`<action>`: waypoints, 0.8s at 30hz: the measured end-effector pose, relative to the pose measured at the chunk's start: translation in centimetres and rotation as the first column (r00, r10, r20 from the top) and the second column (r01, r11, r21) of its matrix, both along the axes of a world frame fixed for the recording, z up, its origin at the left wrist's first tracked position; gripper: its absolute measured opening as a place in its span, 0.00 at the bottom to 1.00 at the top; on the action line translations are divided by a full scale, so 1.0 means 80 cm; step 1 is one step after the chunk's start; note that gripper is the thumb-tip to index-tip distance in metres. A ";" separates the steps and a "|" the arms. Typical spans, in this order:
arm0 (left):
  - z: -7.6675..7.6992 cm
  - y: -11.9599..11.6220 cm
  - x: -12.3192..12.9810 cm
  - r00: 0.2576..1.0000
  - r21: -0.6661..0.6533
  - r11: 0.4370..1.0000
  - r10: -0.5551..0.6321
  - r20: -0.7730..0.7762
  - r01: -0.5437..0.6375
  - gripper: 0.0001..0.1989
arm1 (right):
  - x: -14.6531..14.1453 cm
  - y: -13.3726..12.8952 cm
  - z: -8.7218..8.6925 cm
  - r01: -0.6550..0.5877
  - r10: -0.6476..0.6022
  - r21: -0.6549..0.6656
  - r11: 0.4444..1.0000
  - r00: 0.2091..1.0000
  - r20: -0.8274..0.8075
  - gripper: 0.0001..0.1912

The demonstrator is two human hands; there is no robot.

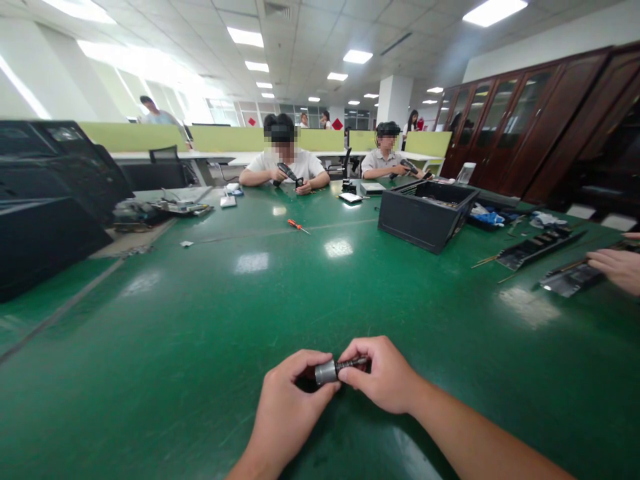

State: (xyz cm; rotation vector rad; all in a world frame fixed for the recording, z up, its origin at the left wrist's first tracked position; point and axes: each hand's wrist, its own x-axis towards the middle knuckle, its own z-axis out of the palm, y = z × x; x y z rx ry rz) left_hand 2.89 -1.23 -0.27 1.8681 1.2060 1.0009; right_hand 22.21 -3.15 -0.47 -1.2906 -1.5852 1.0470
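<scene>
Low over the green table [280, 293], my two hands meet around a small grey metal cylinder [326, 373] with a thin dark ridged shaft [350, 363]; it looks like a small motor. My left hand [287, 397] is closed on the cylinder, thumb below and fingers above. The shaft sticks out to the right, and my right hand [383, 377] pinches it between thumb and fingers. Its far end is partly hidden in that hand. Whether the shaft is one piece with the cylinder I cannot tell.
An orange-handled screwdriver [295, 225] lies mid-table. A dark open case [420, 217] stands right of it, near metal rails [540, 248] and a co-worker's hand [617, 267]. Black cases [55, 180] and loose parts [185, 207] fill the left. Two people with power drills [289, 173] sit opposite.
</scene>
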 end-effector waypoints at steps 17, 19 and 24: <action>-0.006 0.000 -0.001 0.999 0.085 0.996 -0.014 0.035 0.011 0.09 | 0.000 -0.002 0.000 0.001 -0.001 -0.005 1.000 0.999 -0.048 0.04; -0.005 -0.001 -0.001 0.999 0.106 0.994 -0.015 0.035 0.011 0.09 | 0.000 -0.002 -0.001 0.000 0.000 0.008 1.000 0.999 -0.048 0.04; -0.002 -0.002 -0.003 1.000 0.121 0.993 -0.015 0.026 0.012 0.08 | 0.000 -0.002 -0.001 -0.003 0.003 0.005 1.000 0.999 -0.046 0.03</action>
